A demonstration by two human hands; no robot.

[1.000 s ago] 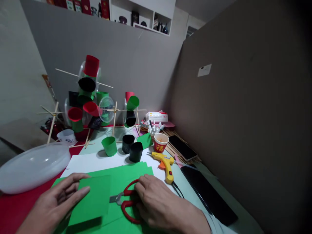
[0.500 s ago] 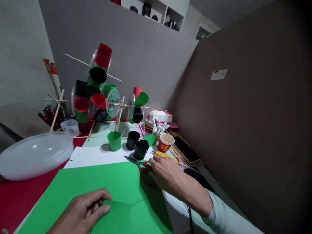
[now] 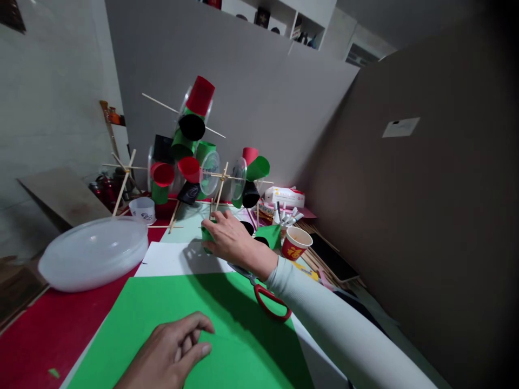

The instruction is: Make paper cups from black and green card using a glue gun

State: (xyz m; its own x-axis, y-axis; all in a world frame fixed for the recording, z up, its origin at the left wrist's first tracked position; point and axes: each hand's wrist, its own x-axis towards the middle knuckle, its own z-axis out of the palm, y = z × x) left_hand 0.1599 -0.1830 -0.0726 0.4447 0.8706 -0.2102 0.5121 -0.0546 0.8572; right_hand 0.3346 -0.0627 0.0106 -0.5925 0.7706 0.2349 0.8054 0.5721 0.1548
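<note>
My right hand (image 3: 229, 237) reaches across the table and closes round a small green paper cup (image 3: 207, 234), mostly hidden under the fingers. My left hand (image 3: 170, 354) rests at the near edge with curled fingers pressing on a piece of green paper (image 3: 219, 363), which lies on a larger green sheet (image 3: 162, 308). Red-handled scissors (image 3: 265, 294) lie on that sheet beside my right forearm. Black paper cups (image 3: 248, 227) stand just beyond my right hand.
A model of sticks, clear lids and red, green and black cups (image 3: 190, 156) stands at the back. A white plastic lid (image 3: 93, 253) lies left on a red cloth. A red printed cup (image 3: 295, 244), markers and a phone sit right, near a brown board wall.
My right hand let go of the scissors, which now lie on the green sheet, and moved forward and left to the green cup. The view shifted left; my left hand stayed on the paper.
</note>
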